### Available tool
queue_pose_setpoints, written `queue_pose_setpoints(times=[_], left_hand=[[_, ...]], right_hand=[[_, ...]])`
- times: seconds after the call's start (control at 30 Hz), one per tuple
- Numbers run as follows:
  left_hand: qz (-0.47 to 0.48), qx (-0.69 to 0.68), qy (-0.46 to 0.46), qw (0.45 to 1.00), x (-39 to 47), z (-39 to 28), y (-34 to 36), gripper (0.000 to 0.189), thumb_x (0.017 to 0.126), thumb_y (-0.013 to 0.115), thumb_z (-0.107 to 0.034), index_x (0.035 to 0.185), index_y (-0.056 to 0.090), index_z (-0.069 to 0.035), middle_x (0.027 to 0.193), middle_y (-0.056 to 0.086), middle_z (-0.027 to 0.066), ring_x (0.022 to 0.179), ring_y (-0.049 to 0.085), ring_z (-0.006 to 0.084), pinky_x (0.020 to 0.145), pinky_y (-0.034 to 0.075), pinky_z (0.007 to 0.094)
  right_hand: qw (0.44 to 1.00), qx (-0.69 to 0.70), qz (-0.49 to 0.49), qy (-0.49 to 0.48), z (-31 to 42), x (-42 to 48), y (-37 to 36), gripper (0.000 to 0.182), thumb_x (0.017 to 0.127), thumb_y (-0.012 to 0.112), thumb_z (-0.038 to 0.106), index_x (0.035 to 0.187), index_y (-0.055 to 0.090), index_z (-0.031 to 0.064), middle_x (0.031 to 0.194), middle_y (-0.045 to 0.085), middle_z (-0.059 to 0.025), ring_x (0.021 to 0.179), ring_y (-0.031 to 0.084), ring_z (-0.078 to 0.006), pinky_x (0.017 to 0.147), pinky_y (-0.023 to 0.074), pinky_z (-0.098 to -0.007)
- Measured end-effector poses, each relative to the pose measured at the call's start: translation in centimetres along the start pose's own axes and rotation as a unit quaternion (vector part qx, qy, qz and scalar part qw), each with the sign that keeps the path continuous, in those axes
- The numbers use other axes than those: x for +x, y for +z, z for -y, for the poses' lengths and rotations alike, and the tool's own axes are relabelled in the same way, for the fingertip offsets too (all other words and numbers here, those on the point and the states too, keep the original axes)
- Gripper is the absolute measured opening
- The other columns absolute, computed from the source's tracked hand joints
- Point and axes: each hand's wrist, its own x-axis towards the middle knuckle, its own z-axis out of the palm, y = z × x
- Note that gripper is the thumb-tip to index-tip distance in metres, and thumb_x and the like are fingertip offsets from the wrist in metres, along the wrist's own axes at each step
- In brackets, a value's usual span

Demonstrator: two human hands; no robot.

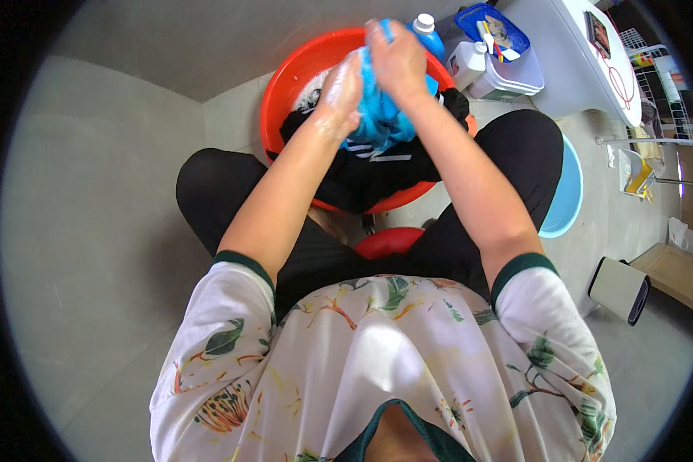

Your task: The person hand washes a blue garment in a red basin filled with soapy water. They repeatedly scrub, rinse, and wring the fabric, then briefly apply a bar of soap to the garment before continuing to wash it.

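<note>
A bright blue wet cloth [379,115] is bunched between my two hands over a large red plastic basin [278,98]. Suds coat my left hand [343,86], which grips the cloth from the left side. My right hand [397,58], slightly blurred, holds the upper part of the same cloth, with a bit of blue showing by its fingers. Below the hands, black clothing with white stripes [358,185] lies in the basin and over its near rim. White foam [313,91] shows at the basin's left inside.
Behind the basin stand a blue bottle [430,41] and a white jug [466,64]. Right of them, a white tub [511,78] carries a blue basket [468,22] with brushes. A light-blue basin [567,190] sits beyond my right knee. Grey walls rise at left.
</note>
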Motion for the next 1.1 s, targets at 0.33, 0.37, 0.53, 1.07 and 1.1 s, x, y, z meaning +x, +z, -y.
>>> queue_pose_setpoints(times=[0.33,0.37,0.53,1.07,1.1], left_hand=[[0.059,0.034,0.023,0.997,-1.5,-2.1,-0.5,0.064,0.093,0.042,-0.050,0.139,0.035,-0.005,0.135,0.045,0.0175,0.123,0.044,0.0278,0.105,0.032,0.0423],[0.094,-0.005,0.011,0.996,-1.0,-2.8,-2.3,0.073,0.090,0.042,-0.056,0.142,0.026,-0.006,0.141,0.035,0.0182,0.129,0.035,0.0325,0.106,0.027,0.0491],[0.027,0.010,0.023,0.999,-0.1,-4.2,-5.8,0.071,0.092,0.041,-0.054,0.145,0.021,-0.010,0.145,0.030,0.0175,0.132,0.032,0.0361,0.105,0.030,0.0515],[0.018,-0.096,-0.025,0.995,-2.0,-1.0,-0.4,0.039,0.092,0.044,-0.046,0.108,0.057,-0.014,0.102,0.062,0.0025,0.092,0.060,0.0136,0.076,0.050,0.0329],[0.013,-0.075,-0.018,0.997,-1.9,-1.4,-0.5,0.039,0.092,0.044,-0.045,0.110,0.057,-0.013,0.103,0.062,0.0035,0.092,0.060,0.0143,0.077,0.050,0.0328]], right_hand=[[0.987,0.089,0.052,0.127,-6.7,4.1,-1.2,0.048,0.092,0.048,0.041,0.103,0.062,-0.0042,0.102,0.064,-0.0166,0.094,0.059,-0.0236,0.087,0.0434,-0.0322],[0.979,0.140,0.050,0.142,-6.5,4.2,-1.9,0.048,0.094,0.045,0.040,0.104,0.061,-0.0044,0.103,0.063,-0.0207,0.096,0.059,-0.0297,0.085,0.0443,-0.0353],[0.872,0.412,0.089,0.249,-3.3,3.2,-5.5,0.043,0.092,0.053,0.040,0.112,0.055,0.0017,0.101,0.063,-0.0093,0.088,0.060,-0.0155,0.081,0.0486,-0.0290],[0.995,-0.040,-0.021,-0.091,4.9,-3.1,-0.3,0.040,0.083,0.058,0.044,0.079,0.059,0.0042,0.078,0.064,-0.0189,0.076,0.064,-0.0355,0.067,0.0510,-0.0431],[0.992,-0.036,-0.016,-0.117,4.9,-3.1,0.5,0.041,0.082,0.059,0.045,0.079,0.059,0.0046,0.076,0.063,-0.0187,0.075,0.064,-0.0356,0.067,0.0511,-0.0430]])
